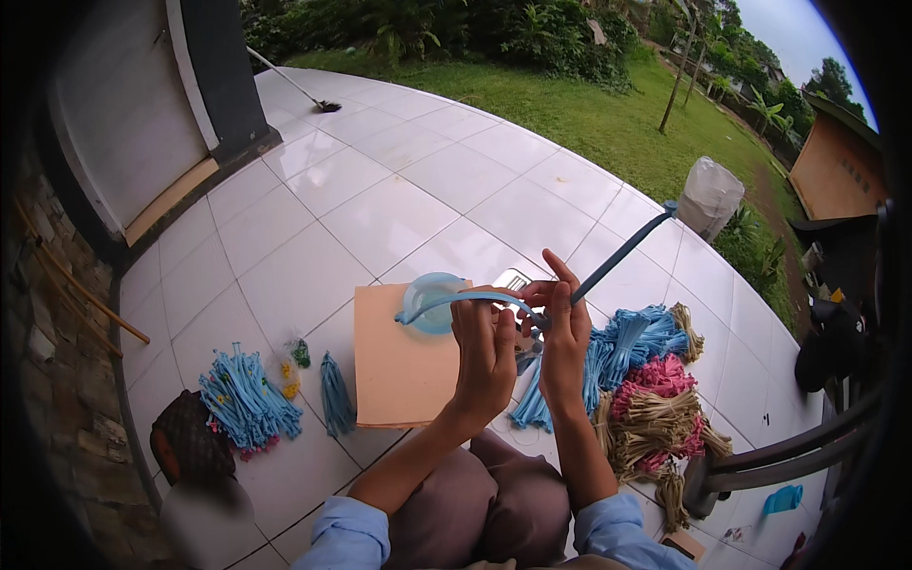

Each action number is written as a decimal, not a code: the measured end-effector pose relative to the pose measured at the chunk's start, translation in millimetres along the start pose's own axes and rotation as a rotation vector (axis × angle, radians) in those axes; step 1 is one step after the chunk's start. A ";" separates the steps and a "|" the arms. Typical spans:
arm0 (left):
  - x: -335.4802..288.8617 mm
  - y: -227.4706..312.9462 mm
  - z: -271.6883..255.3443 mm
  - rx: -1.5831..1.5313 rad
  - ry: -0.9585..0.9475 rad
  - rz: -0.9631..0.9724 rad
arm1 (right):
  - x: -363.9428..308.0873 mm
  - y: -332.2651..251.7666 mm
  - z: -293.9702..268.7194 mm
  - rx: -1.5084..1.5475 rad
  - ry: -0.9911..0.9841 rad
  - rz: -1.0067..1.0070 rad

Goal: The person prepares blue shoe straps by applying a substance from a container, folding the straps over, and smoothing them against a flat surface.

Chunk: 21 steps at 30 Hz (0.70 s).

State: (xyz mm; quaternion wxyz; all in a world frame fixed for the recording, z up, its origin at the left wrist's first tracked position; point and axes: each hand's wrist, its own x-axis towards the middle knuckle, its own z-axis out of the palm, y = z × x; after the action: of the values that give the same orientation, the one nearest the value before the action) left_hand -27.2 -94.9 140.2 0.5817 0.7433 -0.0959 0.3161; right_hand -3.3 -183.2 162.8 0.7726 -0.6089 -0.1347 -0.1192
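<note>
A long, thin blue strip [622,255], knobbed at both ends and seemingly soft cloth or rubber, is held up before me. My left hand [484,350] is closed on its middle, and one end droops to the left. My right hand [562,334] pinches it close by, one finger raised, while the other end sticks out far to the upper right. Where the fingers meet, the detail is hidden. Below lies a flat peach-coloured board [399,380], with a clear blue bowl [437,285] at its far edge, partly behind the left hand and strip.
Bundles of blue strips [632,342], pink strips [660,380] and beige strips [655,432] are heaped at right. More blue strips [249,399] lie left by a dark woven item [188,439], near small bead bags [288,375]. A dark chair [788,456] stands right.
</note>
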 end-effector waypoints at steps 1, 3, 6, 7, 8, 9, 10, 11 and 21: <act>-2.0 1.1 -3.9 -0.104 0.061 -0.028 | 2.8 -4.3 -7.6 -0.040 -0.003 0.015; -1.0 7.8 -25.2 -0.250 0.171 -0.143 | 14.3 -16.8 -18.3 -0.290 0.013 -0.033; 8.1 -14.6 -60.8 -0.285 0.528 -0.073 | 39.5 -27.7 -44.4 -0.539 -0.040 -0.006; 13.1 -19.6 -69.7 -0.250 0.662 0.000 | 47.5 -26.6 -53.6 -0.664 -0.069 0.011; 15.2 -18.4 -77.7 -0.175 0.641 0.067 | 53.1 -21.8 -62.2 -0.661 -0.076 0.033; 17.1 -18.7 -83.4 -0.106 0.616 0.133 | 58.0 -14.7 -69.8 -0.738 -0.182 0.051; 19.1 -22.0 -85.5 -0.034 0.482 0.256 | 61.4 -6.0 -73.4 -0.815 -0.289 0.070; 19.5 -22.1 -91.6 0.058 0.339 0.376 | 62.0 5.9 -70.4 -0.794 -0.302 0.096; -12.7 -116.4 -55.8 0.823 -0.545 0.499 | 44.2 97.1 -55.3 -0.944 -0.891 0.335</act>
State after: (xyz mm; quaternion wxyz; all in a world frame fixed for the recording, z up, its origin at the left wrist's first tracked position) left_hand 2.2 -10.6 46.1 0.1049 0.9190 -0.2849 0.2517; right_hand 75.3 -215.5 77.9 0.3017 -0.8853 -0.2780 0.2190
